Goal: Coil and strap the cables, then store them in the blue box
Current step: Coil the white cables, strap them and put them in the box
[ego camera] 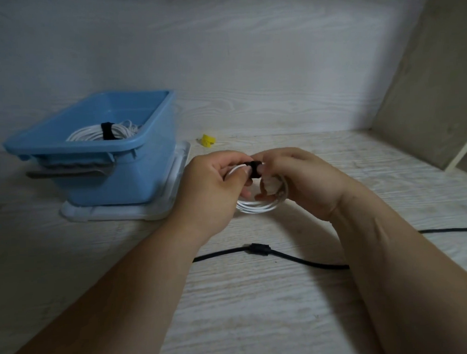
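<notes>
We hold a coiled white cable [257, 205] up off the surface [258, 308] near the centre of our view, both hands meeting at the top of the coil. Our left hand [214, 185] comes in from seven o'clock and our right hand [304, 179] from five o'clock. Between them a black strap [254, 169] is wrapped around the strands at the coil's twelve o'clock. The left grip is narrow, thumb and fingers pinched on the strap and the cable beside it. The right grip is also narrow, its fingers curled around the coil's upper right side and touching the strap. The lower arc of the coil hangs below both hands at six o'clock.

At ten o'clock from our hands stands the blue box [126, 180], resting on a white lid [159, 211] or tray that lies flat on the surface. Inside the box lies another white cable bundle [90, 134], bound with its own black strap [107, 131]. Something grey sits tucked under the box's near rim; we cannot tell what it is.

Just past our hands, at twelve o'clock, a small yellow strap [208, 140] lies on the surface. Nearer to us, at six o'clock, a black cable [282, 254] runs loose across the surface under our right forearm, with a thicker connector part at its middle.
</notes>
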